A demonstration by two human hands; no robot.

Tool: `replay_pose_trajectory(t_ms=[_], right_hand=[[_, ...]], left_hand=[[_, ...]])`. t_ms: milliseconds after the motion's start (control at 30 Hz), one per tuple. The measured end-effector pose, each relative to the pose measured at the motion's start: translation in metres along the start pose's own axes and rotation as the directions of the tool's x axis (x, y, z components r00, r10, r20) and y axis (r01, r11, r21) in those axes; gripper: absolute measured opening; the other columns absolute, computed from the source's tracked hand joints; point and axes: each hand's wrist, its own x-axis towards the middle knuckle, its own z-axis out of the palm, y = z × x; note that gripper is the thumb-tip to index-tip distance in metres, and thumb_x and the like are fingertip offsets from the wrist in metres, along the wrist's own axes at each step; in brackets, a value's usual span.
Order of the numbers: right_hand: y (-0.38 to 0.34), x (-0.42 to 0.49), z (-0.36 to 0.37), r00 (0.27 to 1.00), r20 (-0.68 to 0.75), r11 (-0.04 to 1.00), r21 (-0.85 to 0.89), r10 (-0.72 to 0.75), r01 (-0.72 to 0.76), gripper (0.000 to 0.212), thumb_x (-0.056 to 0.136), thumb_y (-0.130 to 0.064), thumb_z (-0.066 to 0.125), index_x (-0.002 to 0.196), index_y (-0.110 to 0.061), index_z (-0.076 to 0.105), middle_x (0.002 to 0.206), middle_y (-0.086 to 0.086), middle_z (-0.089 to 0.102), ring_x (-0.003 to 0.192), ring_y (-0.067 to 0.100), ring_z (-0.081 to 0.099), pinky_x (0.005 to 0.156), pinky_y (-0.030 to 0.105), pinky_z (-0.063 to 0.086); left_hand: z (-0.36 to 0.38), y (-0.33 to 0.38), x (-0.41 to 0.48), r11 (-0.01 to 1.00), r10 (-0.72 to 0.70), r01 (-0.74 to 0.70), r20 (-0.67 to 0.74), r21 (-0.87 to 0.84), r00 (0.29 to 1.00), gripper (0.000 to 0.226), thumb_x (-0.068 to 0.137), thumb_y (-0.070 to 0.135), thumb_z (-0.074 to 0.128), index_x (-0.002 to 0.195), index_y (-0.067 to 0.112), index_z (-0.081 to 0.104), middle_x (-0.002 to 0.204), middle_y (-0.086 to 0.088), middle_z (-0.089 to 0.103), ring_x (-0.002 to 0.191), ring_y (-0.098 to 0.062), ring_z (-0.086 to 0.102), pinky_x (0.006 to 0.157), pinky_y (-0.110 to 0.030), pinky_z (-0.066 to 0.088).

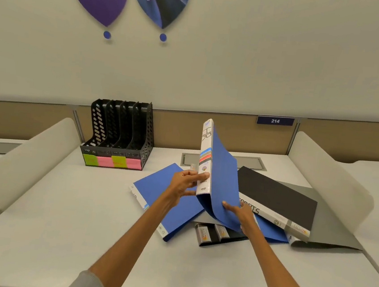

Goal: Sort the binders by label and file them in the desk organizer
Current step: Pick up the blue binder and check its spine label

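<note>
A blue binder (222,177) with "HR" written on its white spine stands upright above the pile, held in both hands. My left hand (185,185) pinches the spine low down. My right hand (238,212) grips the lower edge of the blue cover. Under it lie a second blue binder (155,193), a black binder (276,194) whose spine reads "SPORTS", and a dark binder (211,234) partly hidden. The black desk organizer (119,133) stands at the back left, its slots empty, with green and pink sticky labels (113,161) on its front.
A grey sheet or cover (336,226) lies under the pile at the right. Curved white dividers (30,159) (329,181) flank the desk. A cable hatch (249,163) sits behind the pile. A panel with the sign "214" (275,121) backs the desk.
</note>
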Motion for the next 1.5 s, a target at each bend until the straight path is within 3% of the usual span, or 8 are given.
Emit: replay_pose_trajectory(t_ms=[133,233,433,833,1100,1267,1367,1500], right_hand=[[-0.019,0.004,0.022,0.994,0.110,1.000,0.019,-0.008,0.006,0.063,0.080,-0.028,0.079,0.128,0.002,0.052,0.126,0.014,0.058,0.111,0.032,0.054,0.086,0.039,0.044],[-0.035,0.006,0.041,0.987,0.162,0.999,0.051,-0.024,0.016,0.062,0.079,-0.025,0.079,0.129,0.000,0.053,0.129,0.014,0.060,0.117,0.034,0.056,0.094,0.045,0.047],[-0.073,0.005,0.100,0.959,0.282,0.999,0.040,-0.038,0.027,0.060,0.084,-0.019,0.074,0.133,0.002,0.048,0.135,0.015,0.056,0.124,0.036,0.052,0.102,0.056,0.043],[-0.101,0.012,0.207,0.935,0.347,0.997,-0.007,-0.072,0.080,0.059,0.085,-0.025,0.074,0.134,-0.001,0.051,0.137,0.014,0.055,0.125,0.037,0.050,0.104,0.058,0.043],[-0.103,0.025,0.283,0.959,0.275,0.987,-0.125,-0.066,0.104,0.058,0.081,-0.035,0.077,0.123,-0.001,0.056,0.121,0.010,0.058,0.119,0.036,0.052,0.095,0.047,0.049],[-0.088,0.025,0.334,0.961,0.271,0.988,-0.129,-0.051,0.089,0.030,0.074,-0.025,0.084,0.072,-0.011,0.057,0.078,0.004,0.057,0.081,0.025,0.055,0.072,0.035,0.040],[-0.086,0.020,0.367,0.957,0.288,0.988,-0.139,-0.022,0.065,0.037,0.074,-0.021,0.085,0.097,0.002,0.066,0.098,0.012,0.066,0.093,0.031,0.061,0.076,0.038,0.046],[-0.080,0.010,0.413,0.959,0.284,0.994,-0.097,-0.017,0.046,0.036,0.073,-0.013,0.084,0.100,0.000,0.065,0.106,0.013,0.068,0.081,0.024,0.063,0.064,0.030,0.050]], left_hand=[[-0.017,0.015,0.001,0.998,0.058,-0.059,0.038,0.036,0.998,0.037,0.074,0.024,0.082,0.097,0.007,0.059,0.109,-0.011,0.072,0.101,-0.025,0.069,0.070,-0.034,0.059],[-0.036,0.030,0.000,0.986,0.105,-0.113,0.070,0.124,0.992,0.040,0.070,0.020,0.086,0.092,0.009,0.054,0.105,-0.009,0.073,0.095,-0.021,0.072,0.071,-0.034,0.060],[-0.079,0.049,-0.004,0.969,0.170,-0.186,0.106,0.163,0.980,0.052,0.071,0.017,0.085,0.113,0.015,0.054,0.095,0.004,0.076,0.087,-0.012,0.073,0.059,-0.021,0.056],[-0.189,0.065,0.006,0.951,0.215,-0.222,0.058,0.214,0.975,0.046,0.071,0.016,0.085,0.111,0.017,0.062,0.092,0.011,0.076,0.085,-0.010,0.073,0.059,-0.022,0.057],[-0.299,0.050,0.005,0.982,0.160,-0.157,-0.025,0.102,0.987,0.047,0.065,0.035,0.087,0.107,0.024,0.070,0.103,0.004,0.075,0.096,-0.015,0.072,0.064,-0.026,0.058],[-0.378,0.020,-0.006,0.999,0.038,-0.041,-0.132,-0.021,0.991,0.050,0.072,0.031,0.081,0.116,0.012,0.067,0.110,-0.009,0.072,0.100,-0.024,0.070,0.074,-0.034,0.058],[-0.420,0.001,-0.018,0.990,-0.043,0.015,-0.200,-0.142,0.979,0.050,0.077,0.029,0.075,0.122,0.011,0.064,0.114,-0.012,0.070,0.100,-0.024,0.070,0.072,-0.031,0.058],[-0.468,-0.024,-0.034,0.966,-0.118,0.039,-0.298,-0.257,0.947,0.041,0.086,0.026,0.067,0.124,0.012,0.063,0.116,-0.010,0.070,0.098,-0.021,0.070,0.068,-0.027,0.057]])
